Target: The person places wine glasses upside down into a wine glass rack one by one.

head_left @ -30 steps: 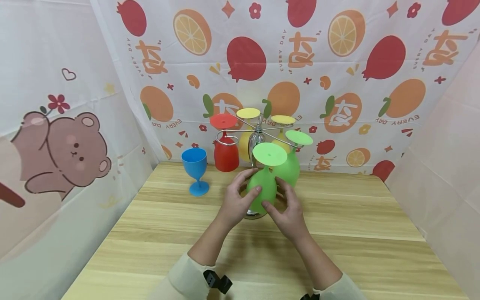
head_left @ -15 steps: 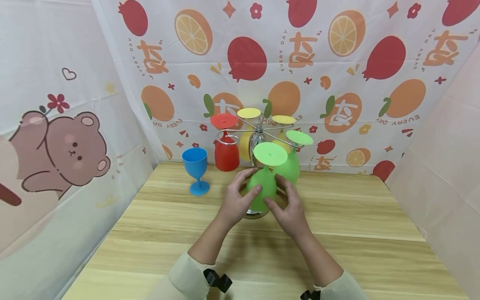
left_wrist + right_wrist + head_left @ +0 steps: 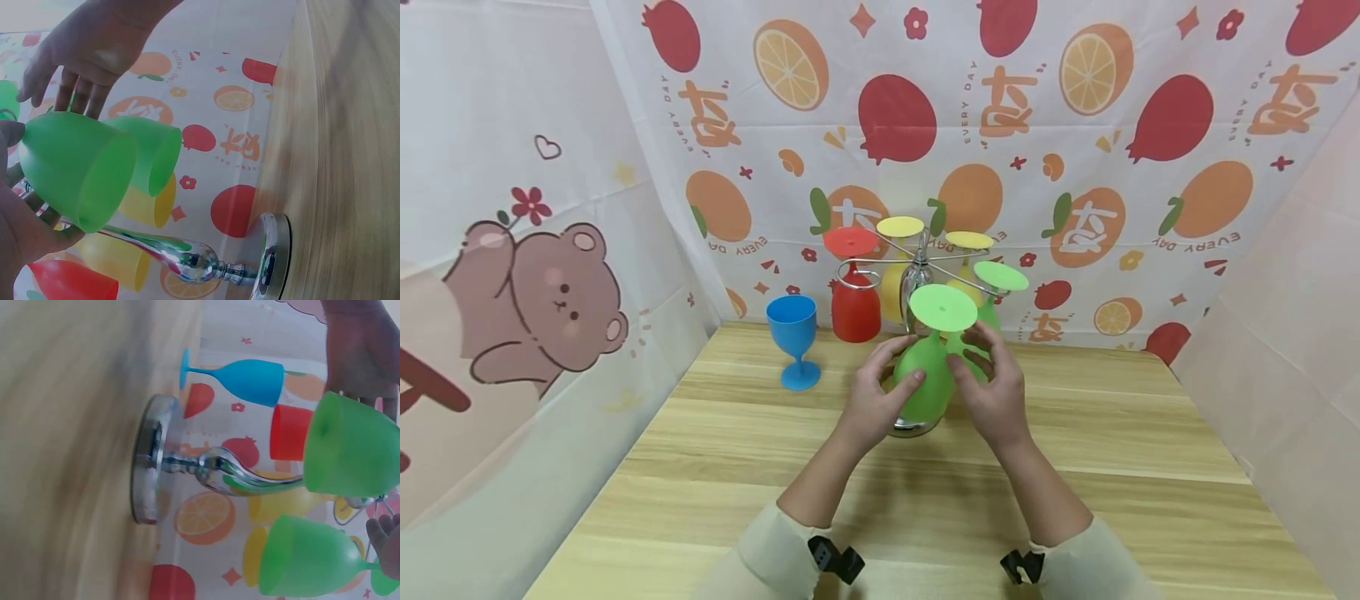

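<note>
My left hand point(image 3: 874, 398) holds the bowl of the front green goblet point(image 3: 925, 379), which is upside down with its round foot uppermost. Thumb and fingers curve round the bowl's left side, as the left wrist view also shows. To the right of that bowl is my right hand point(image 3: 996, 387), its fingers loosely bent and spread, raised in front of the second green goblet point(image 3: 309, 556). This second goblet hangs inverted from the chrome rack point(image 3: 917, 275), partly hidden by the right hand. The rack's round base point(image 3: 149, 459) stands on the table.
A red goblet point(image 3: 856, 312) and two yellow goblets point(image 3: 892, 292) hang inverted on the rack's arms. The blue goblet point(image 3: 793, 329) stands upright on the wooden table point(image 3: 1112, 433), left of the rack. A fruit-printed cloth point(image 3: 1075, 150) hangs behind.
My right hand has moved up and to the right, away from the front green goblet's side and across the second green one. The left hand keeps its hold in place.
</note>
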Action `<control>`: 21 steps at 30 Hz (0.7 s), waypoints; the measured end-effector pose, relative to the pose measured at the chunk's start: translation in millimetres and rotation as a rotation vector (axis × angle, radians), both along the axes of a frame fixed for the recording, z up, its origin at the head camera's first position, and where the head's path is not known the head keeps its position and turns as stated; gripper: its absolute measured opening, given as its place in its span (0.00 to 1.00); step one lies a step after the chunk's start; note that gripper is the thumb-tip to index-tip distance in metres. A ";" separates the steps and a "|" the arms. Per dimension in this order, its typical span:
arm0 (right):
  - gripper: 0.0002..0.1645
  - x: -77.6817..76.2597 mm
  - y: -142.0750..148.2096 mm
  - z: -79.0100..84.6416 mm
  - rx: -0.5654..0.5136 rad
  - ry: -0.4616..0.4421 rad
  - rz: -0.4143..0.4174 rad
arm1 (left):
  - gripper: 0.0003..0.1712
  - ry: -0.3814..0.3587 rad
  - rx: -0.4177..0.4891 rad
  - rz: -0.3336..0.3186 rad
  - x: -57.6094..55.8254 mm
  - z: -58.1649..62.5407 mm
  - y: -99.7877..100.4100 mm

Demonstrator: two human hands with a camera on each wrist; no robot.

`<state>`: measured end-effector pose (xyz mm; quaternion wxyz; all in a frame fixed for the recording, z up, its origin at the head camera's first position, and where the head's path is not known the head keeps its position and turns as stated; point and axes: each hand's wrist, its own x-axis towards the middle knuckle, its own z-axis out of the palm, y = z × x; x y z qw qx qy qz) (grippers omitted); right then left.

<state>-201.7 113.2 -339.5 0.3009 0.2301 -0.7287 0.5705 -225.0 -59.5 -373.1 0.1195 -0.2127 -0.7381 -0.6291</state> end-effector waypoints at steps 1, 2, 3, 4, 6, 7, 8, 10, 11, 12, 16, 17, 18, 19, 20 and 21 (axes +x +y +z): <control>0.29 -2.0 1.3 1.1 -0.009 -0.001 -0.012 | 0.25 0.001 0.001 -0.001 -0.2 -0.1 0.0; 0.29 -4.7 2.7 1.5 -0.020 -0.005 -0.021 | 0.25 0.001 0.001 -0.001 -0.4 -0.2 0.0; 0.29 -8.0 4.4 0.8 -0.029 -0.006 -0.030 | 0.25 0.002 -0.001 -0.002 -0.7 -0.2 0.0; 0.29 -11.6 6.0 -0.7 -0.039 -0.008 -0.035 | 0.25 0.003 -0.001 -0.003 -0.9 -0.2 -0.1; 0.30 -18.3 8.4 -4.3 -0.053 -0.006 -0.031 | 0.25 0.004 -0.001 -0.005 -1.1 -0.1 -0.2; 0.30 -21.3 9.0 -5.8 -0.051 -0.006 -0.028 | 0.25 0.006 -0.001 -0.006 -1.1 -0.1 -0.3; 0.30 -23.8 9.2 -7.0 -0.047 -0.006 -0.024 | 0.25 0.007 0.000 -0.007 -1.1 0.0 -0.4; 0.29 -27.1 8.5 -7.4 -0.032 -0.001 -0.018 | 0.25 0.012 -0.001 -0.006 -0.8 0.2 -0.6; 0.28 -28.1 7.5 -6.5 -0.022 0.000 -0.017 | 0.25 0.015 -0.003 -0.003 -0.6 0.3 -0.6; 0.27 -28.9 6.4 -5.3 -0.011 0.000 -0.018 | 0.25 0.018 -0.004 -0.001 -0.4 0.5 -0.5; 0.24 -30.9 1.1 2.2 0.005 -0.010 -0.016 | 0.26 0.023 -0.008 0.008 0.6 1.1 -0.6; 0.23 -31.5 -0.2 4.1 0.005 -0.016 -0.014 | 0.26 0.024 -0.008 0.010 0.6 1.1 -0.5; 0.22 -32.1 -1.3 5.6 0.002 -0.023 -0.009 | 0.26 0.025 -0.008 0.011 0.6 0.9 -0.5; 0.22 -32.5 -2.2 7.0 -0.001 -0.029 -0.003 | 0.26 0.028 -0.008 0.011 0.5 0.7 -0.4; 0.21 -32.6 -3.2 8.4 -0.006 -0.036 0.000 | 0.26 0.031 -0.009 0.012 0.3 0.5 -0.4; 0.21 -32.9 -4.0 9.2 -0.011 -0.047 0.004 | 0.26 0.033 -0.007 0.013 0.2 0.1 -0.4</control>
